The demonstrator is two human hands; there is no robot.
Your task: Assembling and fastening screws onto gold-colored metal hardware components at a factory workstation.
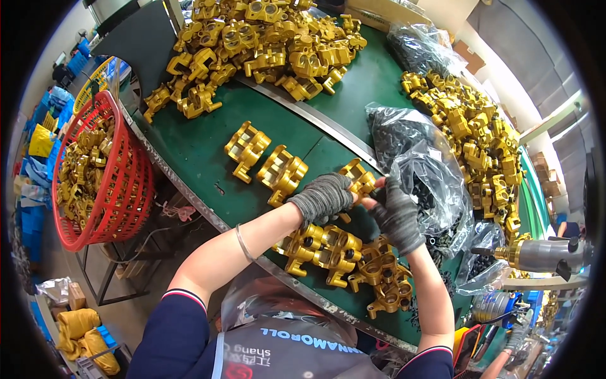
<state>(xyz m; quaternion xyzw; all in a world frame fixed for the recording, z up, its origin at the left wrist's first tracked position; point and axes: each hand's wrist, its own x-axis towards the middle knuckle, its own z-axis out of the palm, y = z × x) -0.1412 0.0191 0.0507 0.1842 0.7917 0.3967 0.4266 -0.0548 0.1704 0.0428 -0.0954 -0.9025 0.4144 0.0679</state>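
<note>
Both my hands wear grey gloves with bare fingertips. My left hand curls against the near left side of a gold brake caliper and grips it. From the right, my right hand bends its fingers in at the same caliper's edge; what its fingertips pinch, if anything, is hidden. Two gold calipers lie to the left of my hands. Nearer my body, a group of calipers with black parts in some of them sits below my wrists. Beside my right hand, an opened clear plastic bag holds small black parts.
A large heap of gold calipers covers the far bench, and another heap lies at right. A red basket of gold parts stands left of the green table. At right are a metal machine and another person's gloved hand.
</note>
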